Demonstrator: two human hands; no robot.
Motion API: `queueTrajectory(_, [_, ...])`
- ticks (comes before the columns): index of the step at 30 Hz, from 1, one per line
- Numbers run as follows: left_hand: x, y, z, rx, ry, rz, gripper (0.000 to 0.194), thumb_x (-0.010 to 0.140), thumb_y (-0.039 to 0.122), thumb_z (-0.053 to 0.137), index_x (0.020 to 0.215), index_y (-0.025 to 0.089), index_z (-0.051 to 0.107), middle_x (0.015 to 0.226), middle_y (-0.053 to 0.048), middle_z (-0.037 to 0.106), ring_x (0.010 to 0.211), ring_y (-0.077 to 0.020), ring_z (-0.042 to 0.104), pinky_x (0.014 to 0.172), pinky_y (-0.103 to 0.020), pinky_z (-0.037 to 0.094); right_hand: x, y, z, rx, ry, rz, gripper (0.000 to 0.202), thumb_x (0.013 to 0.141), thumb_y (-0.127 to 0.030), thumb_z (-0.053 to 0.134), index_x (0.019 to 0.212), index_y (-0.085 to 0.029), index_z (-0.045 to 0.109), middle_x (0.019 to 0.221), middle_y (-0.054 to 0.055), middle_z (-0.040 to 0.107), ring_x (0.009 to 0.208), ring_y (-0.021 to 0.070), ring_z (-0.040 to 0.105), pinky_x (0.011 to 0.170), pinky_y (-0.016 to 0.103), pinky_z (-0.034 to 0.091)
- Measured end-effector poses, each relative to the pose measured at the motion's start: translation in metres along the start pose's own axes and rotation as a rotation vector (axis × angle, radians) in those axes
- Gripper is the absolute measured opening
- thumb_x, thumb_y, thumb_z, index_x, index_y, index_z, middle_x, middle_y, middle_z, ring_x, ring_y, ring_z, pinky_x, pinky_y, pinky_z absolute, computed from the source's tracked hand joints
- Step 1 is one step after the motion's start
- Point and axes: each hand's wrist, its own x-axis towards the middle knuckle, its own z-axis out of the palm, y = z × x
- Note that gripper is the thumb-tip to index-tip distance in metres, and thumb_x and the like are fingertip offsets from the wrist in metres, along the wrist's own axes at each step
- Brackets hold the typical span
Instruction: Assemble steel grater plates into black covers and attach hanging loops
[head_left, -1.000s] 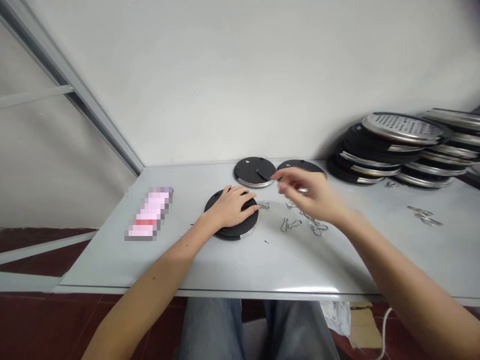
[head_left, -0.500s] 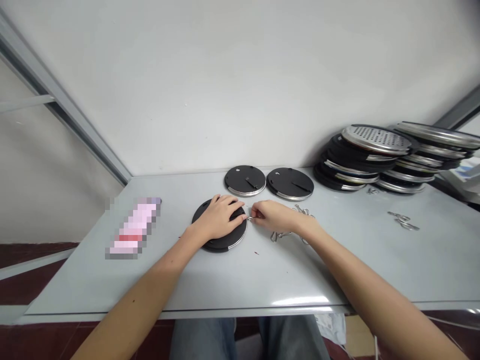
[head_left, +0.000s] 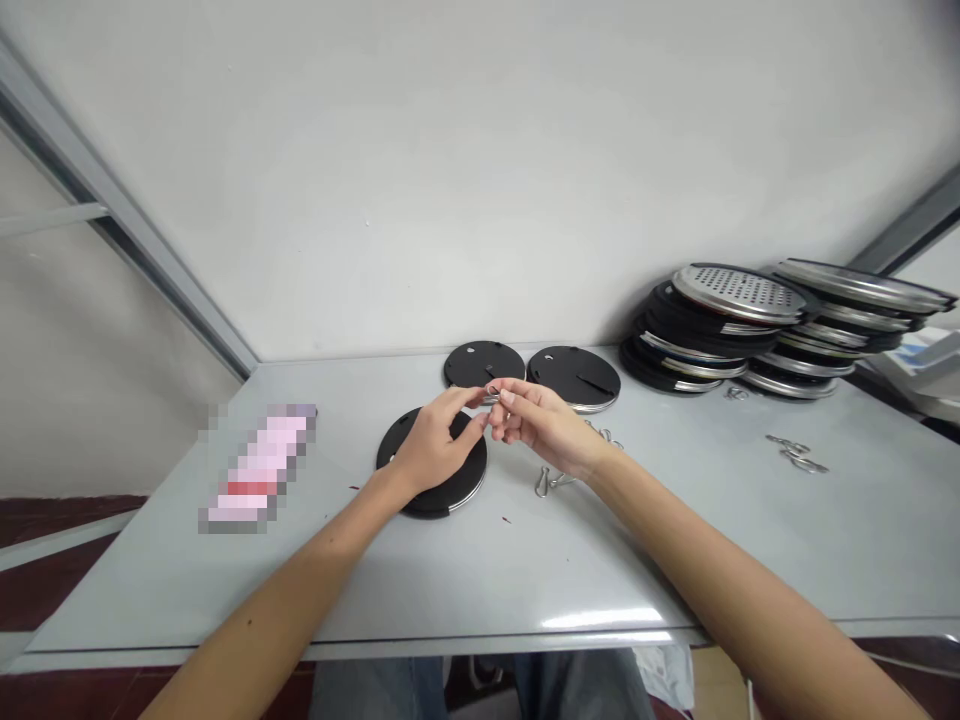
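A small metal clip (head_left: 493, 391) is pinched between the thumb and fingers of my right hand (head_left: 536, 420), raised above the table. My left hand (head_left: 439, 440) reaches in from the left, thumb and fingers apart, its fingertips close against the clip; whether they touch it I cannot tell. Beneath my left hand lies a round black disc (head_left: 431, 500) with a silvery rim, flat on the table and partly covered. Several loose metal clips (head_left: 551, 482) lie under and beside my right wrist, some hidden by it.
Two more black discs, a left one (head_left: 480, 362) and a right one (head_left: 576, 375), lie by the wall. Stacked discs (head_left: 682, 345) with metal faces stand at the right. Other clips (head_left: 799, 455) lie on the grey table (head_left: 450, 600). A blurred-out phone-like object (head_left: 262, 465) is at the left.
My right hand has lifted from the disc's right edge, bringing the clip up. My left hand has risen off the disc's top, its fingers now beside the clip.
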Motion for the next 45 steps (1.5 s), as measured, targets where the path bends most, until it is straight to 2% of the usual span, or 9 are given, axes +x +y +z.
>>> queueTrajectory(3, [0.0, 0.003, 0.0, -0.093, 0.118, 0.01, 0.025, 0.094, 0.027, 0.052, 0.117, 0.021, 0.059, 0.107, -0.006, 0.066, 0.093, -0.0165, 0.065, 0.087, -0.033, 0.052, 0.0, 0.008, 0.007, 0.109, -0.028, 0.079, 0.03, 0.08, -0.043, 0.07, 0.091, -0.019, 0.056, 0.069, -0.003, 0.061, 0.055, 0.0079, 0.055, 0.052, 0.021, 0.04])
queueTrajectory(7, [-0.001, -0.002, -0.004, -0.068, 0.103, 0.126, 0.017, 0.092, 0.023, 0.056, 0.105, 0.024, 0.067, 0.097, -0.003, 0.066, 0.088, -0.0144, 0.065, 0.082, -0.029, 0.053, 0.0, 0.012, 0.007, 0.13, -0.08, 0.129, 0.028, 0.083, -0.043, 0.067, 0.091, -0.018, 0.058, 0.065, -0.005, 0.057, 0.051, 0.0058, 0.051, 0.051, 0.02, 0.04])
queueTrajectory(11, [-0.003, -0.012, -0.008, 0.052, 0.103, 0.253, 0.016, 0.094, 0.018, 0.053, 0.097, 0.022, 0.068, 0.091, -0.003, 0.068, 0.083, -0.0134, 0.064, 0.076, -0.027, 0.053, 0.0, 0.009, 0.002, -0.099, -0.134, 0.087, 0.031, 0.088, -0.047, 0.06, 0.094, -0.016, 0.061, 0.068, -0.002, 0.058, 0.054, 0.0072, 0.053, 0.048, 0.02, 0.036])
queueTrajectory(15, [-0.004, -0.017, -0.011, 0.211, 0.036, 0.409, 0.017, 0.096, 0.019, 0.049, 0.097, 0.019, 0.067, 0.091, -0.005, 0.069, 0.084, -0.0158, 0.063, 0.076, -0.03, 0.053, -0.004, 0.003, -0.004, -0.428, -0.256, 0.002, 0.033, 0.092, -0.047, 0.051, 0.087, -0.016, 0.063, 0.077, 0.001, 0.061, 0.062, 0.0099, 0.054, 0.058, 0.025, 0.044])
queueTrajectory(19, [-0.003, -0.017, -0.013, 0.316, -0.034, 0.445, 0.022, 0.097, 0.018, 0.045, 0.089, 0.018, 0.065, 0.088, -0.007, 0.069, 0.081, -0.0159, 0.063, 0.073, -0.028, 0.053, -0.007, 0.001, -0.007, -0.577, -0.293, -0.013, 0.034, 0.095, -0.043, 0.047, 0.082, -0.016, 0.061, 0.073, 0.0, 0.057, 0.064, 0.0107, 0.053, 0.066, 0.027, 0.046])
queueTrajectory(26, [-0.002, -0.012, -0.015, 0.418, -0.017, 0.538, 0.024, 0.095, 0.01, 0.043, 0.083, 0.016, 0.062, 0.08, -0.005, 0.067, 0.073, -0.0139, 0.06, 0.068, -0.026, 0.052, -0.002, 0.014, -0.011, -0.238, -0.286, 0.135, 0.03, 0.091, -0.041, 0.056, 0.094, -0.012, 0.065, 0.069, -0.002, 0.05, 0.06, 0.0074, 0.046, 0.058, 0.023, 0.04])
queueTrajectory(31, [-0.003, -0.009, -0.016, 0.39, 0.001, 0.575, 0.02, 0.093, 0.007, 0.045, 0.085, 0.015, 0.062, 0.081, -0.006, 0.068, 0.072, -0.014, 0.061, 0.066, -0.025, 0.053, -0.002, 0.02, -0.01, -0.153, -0.278, 0.118, 0.03, 0.089, -0.04, 0.059, 0.094, -0.012, 0.066, 0.067, -0.004, 0.047, 0.055, 0.0066, 0.045, 0.053, 0.023, 0.037])
queueTrajectory(37, [-0.004, -0.012, -0.015, 0.34, 0.002, 0.582, 0.02, 0.094, 0.007, 0.045, 0.089, 0.014, 0.062, 0.084, -0.008, 0.069, 0.076, -0.0147, 0.064, 0.067, -0.025, 0.054, -0.002, 0.028, -0.003, -0.007, -0.198, 0.141, 0.026, 0.087, -0.036, 0.061, 0.085, -0.011, 0.068, 0.06, -0.006, 0.039, 0.051, 0.0049, 0.035, 0.049, 0.022, 0.028])
queueTrajectory(45, [-0.003, -0.015, -0.016, 0.267, -0.009, 0.585, 0.019, 0.094, 0.008, 0.046, 0.088, 0.014, 0.064, 0.085, -0.008, 0.07, 0.078, -0.0147, 0.066, 0.069, -0.025, 0.056, -0.002, 0.031, 0.001, 0.011, -0.144, 0.155, 0.025, 0.085, -0.035, 0.063, 0.079, -0.011, 0.066, 0.058, -0.006, 0.038, 0.049, 0.0048, 0.031, 0.047, 0.023, 0.022])
